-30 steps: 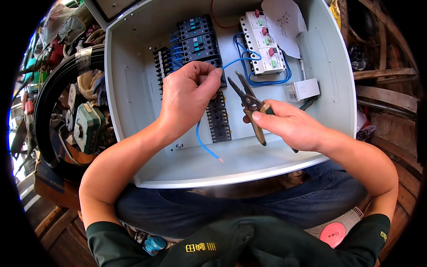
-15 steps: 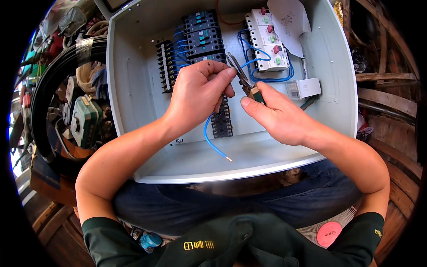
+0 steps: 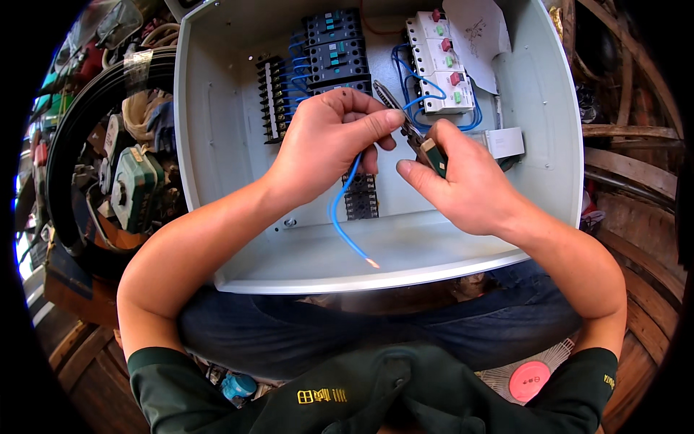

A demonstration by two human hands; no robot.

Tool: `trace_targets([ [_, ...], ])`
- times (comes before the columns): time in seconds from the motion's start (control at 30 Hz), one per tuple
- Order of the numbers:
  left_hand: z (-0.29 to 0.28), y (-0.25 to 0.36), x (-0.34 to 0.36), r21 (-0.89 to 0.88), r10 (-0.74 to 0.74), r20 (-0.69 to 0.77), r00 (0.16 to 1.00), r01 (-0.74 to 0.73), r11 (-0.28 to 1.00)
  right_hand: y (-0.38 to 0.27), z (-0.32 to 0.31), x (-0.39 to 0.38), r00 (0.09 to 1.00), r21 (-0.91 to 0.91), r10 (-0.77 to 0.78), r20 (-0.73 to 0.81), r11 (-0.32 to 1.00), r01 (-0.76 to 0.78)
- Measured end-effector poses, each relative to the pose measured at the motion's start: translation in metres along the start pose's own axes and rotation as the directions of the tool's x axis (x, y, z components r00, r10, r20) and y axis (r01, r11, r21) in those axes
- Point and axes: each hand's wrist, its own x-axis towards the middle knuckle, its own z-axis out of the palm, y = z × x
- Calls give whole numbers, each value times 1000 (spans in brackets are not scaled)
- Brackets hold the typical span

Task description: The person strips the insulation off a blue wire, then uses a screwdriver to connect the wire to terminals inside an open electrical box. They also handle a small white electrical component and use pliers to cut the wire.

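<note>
Over the grey metal enclosure [image 3: 246,249], my left hand [image 3: 318,145] pinches a blue wire [image 3: 335,215]. The wire's loose end curves down below the palm, with bare copper at its tip. My right hand [image 3: 470,184] is wrapped round pliers [image 3: 432,155] with green handles. Their dark jaws point up and to the left, beside my left thumb and fingertips. My fingers hide the part of the wire nearest the jaws, so I cannot tell whether the jaws grip it.
Inside the enclosure are black contactors [image 3: 336,59], a terminal strip [image 3: 272,98], a dark socket row [image 3: 361,199] and white breakers [image 3: 442,69] with red and green buttons. Paper [image 3: 477,40] lies at the upper right. A black cable coil [image 3: 66,163] stands at left.
Both hands and the pliers have shifted slightly to the right. More of the blue wire shows beneath my left hand.
</note>
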Motion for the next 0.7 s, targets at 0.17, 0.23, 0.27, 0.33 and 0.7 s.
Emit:
trace_targets([
  [0.17,-3,-2,3,-255,26,215,976,31,966,11,-4,-10,993,34,-120,-8,992,120],
  [0.23,-12,-2,13,-286,-10,391,920,132,949,13,-2,-10,989,74,-150,5,986,149],
  [0.27,-15,-1,16,-294,-24,475,880,184,938,14,-2,-10,986,94,-166,11,982,164],
  [0.33,-20,0,18,-299,-66,517,853,253,920,14,-1,-11,983,98,-181,13,979,179],
  [0.7,-22,2,17,-209,-31,512,859,159,965,22,-32,-27,991,244,-137,0,961,133],
])
